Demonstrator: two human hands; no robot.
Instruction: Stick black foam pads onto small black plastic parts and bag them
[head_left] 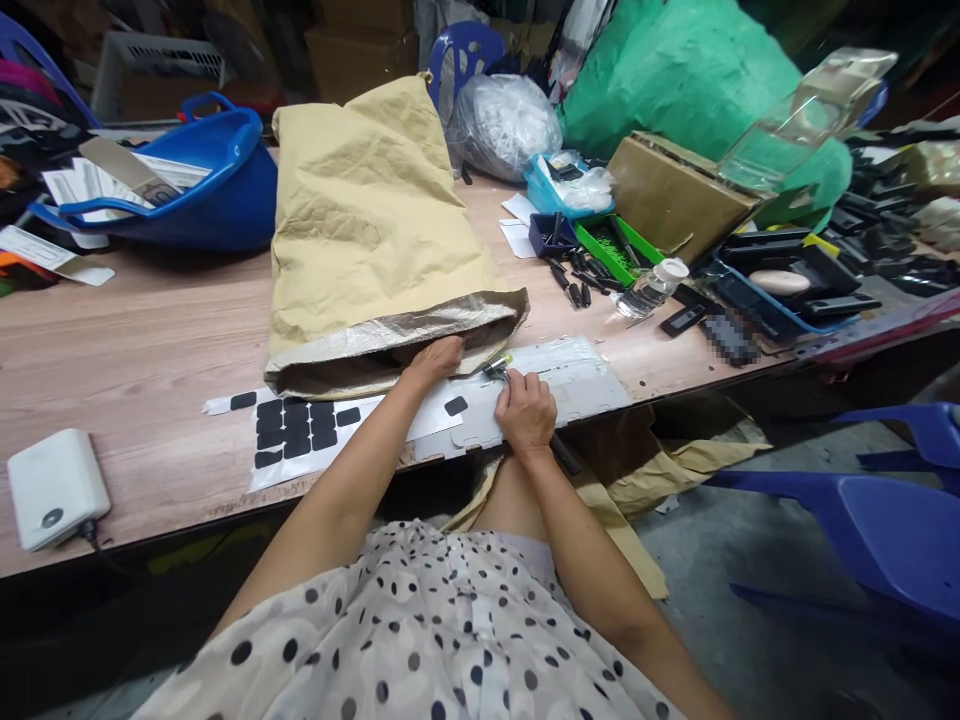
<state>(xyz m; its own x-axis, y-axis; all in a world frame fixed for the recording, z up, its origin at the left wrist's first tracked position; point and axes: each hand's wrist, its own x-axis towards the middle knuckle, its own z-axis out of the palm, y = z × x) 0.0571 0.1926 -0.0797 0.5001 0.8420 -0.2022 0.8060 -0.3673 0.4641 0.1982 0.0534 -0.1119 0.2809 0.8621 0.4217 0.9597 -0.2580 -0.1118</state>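
Observation:
My left hand (435,358) reaches into the open mouth of a large tan paper sack (367,230) lying on the wooden table (135,350); its fingers are hidden inside. My right hand (526,410) is closed round a thin dark tool (496,371) with a metal tip, held over a white backing sheet (570,380). A single black pad (455,405) lies on the sheet between my hands. Further left, a white sheet carries several black pads (296,428).
A white device with a cable (54,487) sits at the table's near left. A blue basin (202,175) stands at the back left. Trays of small black parts (592,262), a bottle (651,287) and a cardboard box (675,190) crowd the right. Blue plastic chairs (885,520) stand right.

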